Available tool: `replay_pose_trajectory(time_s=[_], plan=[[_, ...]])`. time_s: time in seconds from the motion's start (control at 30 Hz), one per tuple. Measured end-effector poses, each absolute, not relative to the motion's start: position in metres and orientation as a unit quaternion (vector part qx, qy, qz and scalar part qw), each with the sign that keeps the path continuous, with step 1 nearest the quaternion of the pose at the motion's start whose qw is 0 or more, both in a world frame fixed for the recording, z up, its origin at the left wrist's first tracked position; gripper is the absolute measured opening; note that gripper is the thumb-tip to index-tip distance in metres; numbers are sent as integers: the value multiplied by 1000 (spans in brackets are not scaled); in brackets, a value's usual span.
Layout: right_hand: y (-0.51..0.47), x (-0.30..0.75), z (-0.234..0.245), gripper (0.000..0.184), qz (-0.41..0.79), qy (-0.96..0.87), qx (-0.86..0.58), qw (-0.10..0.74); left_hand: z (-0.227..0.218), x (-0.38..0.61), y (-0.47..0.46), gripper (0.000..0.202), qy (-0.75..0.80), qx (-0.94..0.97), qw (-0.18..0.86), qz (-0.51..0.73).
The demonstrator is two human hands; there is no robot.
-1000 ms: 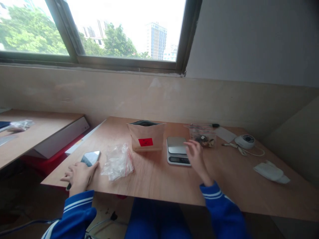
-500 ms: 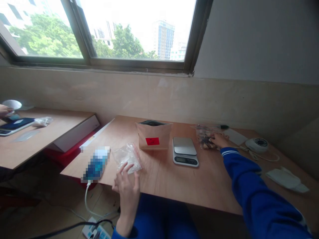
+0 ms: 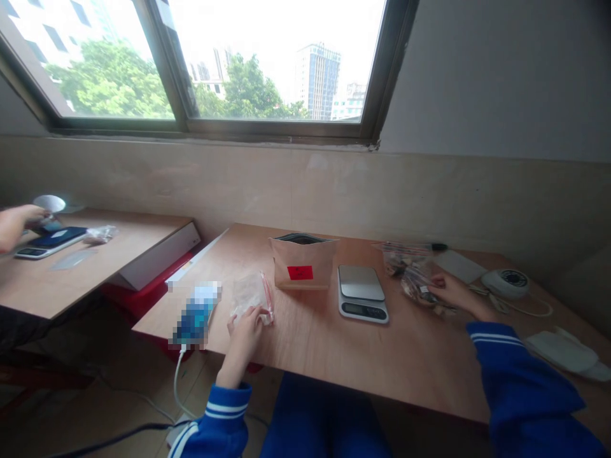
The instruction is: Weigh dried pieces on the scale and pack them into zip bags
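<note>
My left hand [image 3: 247, 326] is on the near edge of a flat clear zip-lock bag [image 3: 249, 292] with a red-striped seal, fingers curled against the plastic. My right hand [image 3: 443, 289] grips a clear plastic bag [image 3: 420, 285] of brownish, dark pieces. Just behind that one lies another clear zip-lock bag [image 3: 405, 251] with a red-striped top and similar contents, partly overlapped by it. Between my hands stand a brown paper pouch [image 3: 284, 264], upright with its mouth open and a red label on its front, and a kitchen scale [image 3: 361, 289] with a bare steel plate.
Left of the zip-lock bag, a phone [image 3: 196, 315] is plugged into a white cable. At the right are a white dome camera [image 3: 506, 282], a black marker [image 3: 438, 247] and a white folded item [image 3: 568, 353]. Another person's hand [image 3: 21, 222] works over a scale on the neighbouring table.
My left hand has come forward onto the clear bag, fingers curling in. My right hand has moved right and nearer, drawing a filled bag away from the other. The view has shifted slightly.
</note>
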State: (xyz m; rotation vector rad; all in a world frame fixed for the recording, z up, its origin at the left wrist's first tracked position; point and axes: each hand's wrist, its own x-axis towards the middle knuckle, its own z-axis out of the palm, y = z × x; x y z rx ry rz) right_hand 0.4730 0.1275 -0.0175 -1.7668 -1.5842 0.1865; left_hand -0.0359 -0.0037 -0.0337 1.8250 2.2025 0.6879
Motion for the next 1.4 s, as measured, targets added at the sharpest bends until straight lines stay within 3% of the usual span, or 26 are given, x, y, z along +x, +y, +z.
replay_pose_trajectory(time_s=[0.1,0.2,0.33,0.5,0.63,0.83,1.1,1.4], plan=[[110,466,-7,25,164,-605,-686,369,-17,-35,-6,36,740,622,100,236],[80,442,9,31,145,-583,-693,399,4,-5,-20,31,727,595,82,333],[28,378,33,43,74,-531,-704,466,26,70,-52,25,588,590,267,484],[-26,299,49,37,163,-514,-650,535,35,134,-77,22,482,583,466,460],[-53,267,51,27,274,-546,-591,527,34,138,-74,20,444,591,471,481],[-64,249,49,29,378,-606,-506,484,32,133,-66,23,473,558,469,495],[-56,240,36,14,346,-606,-517,496,25,125,-63,22,482,543,491,481],[-53,240,24,18,367,-593,-537,474,15,115,-59,26,517,577,457,436]])
